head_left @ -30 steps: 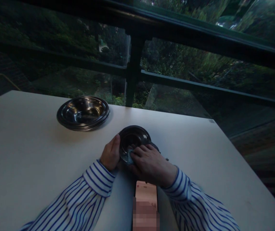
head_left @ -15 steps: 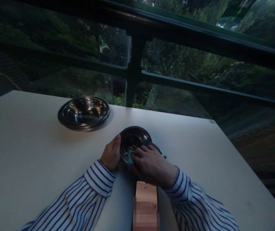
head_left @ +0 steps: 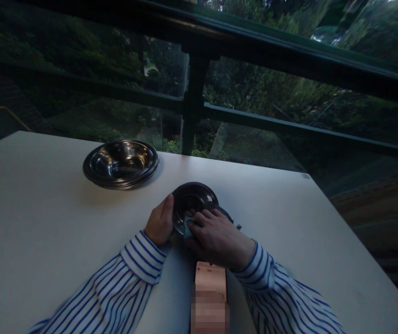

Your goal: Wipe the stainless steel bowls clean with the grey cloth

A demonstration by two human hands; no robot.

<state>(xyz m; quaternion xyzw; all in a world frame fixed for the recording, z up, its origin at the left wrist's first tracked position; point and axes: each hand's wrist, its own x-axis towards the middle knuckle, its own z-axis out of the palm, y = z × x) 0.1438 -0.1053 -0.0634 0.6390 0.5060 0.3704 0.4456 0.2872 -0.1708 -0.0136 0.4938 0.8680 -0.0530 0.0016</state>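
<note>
A small steel bowl sits tilted toward me on the white table. My left hand grips its left rim, thumb along the edge. My right hand presses a pale blue-grey cloth against the bowl's near inner wall, fingers closed over it. More of the cloth, darker, shows past my right fingers at the bowl's right side. Both sleeves are white with blue stripes.
A stack of larger steel bowls stands at the back left of the table. A pinkish box lies near my chest. A dark railing with glass panels runs behind the table; its right corner is close.
My right hand has shifted slightly left with the cloth along the bowl's near inner wall. The left hand and bowl stay in place.
</note>
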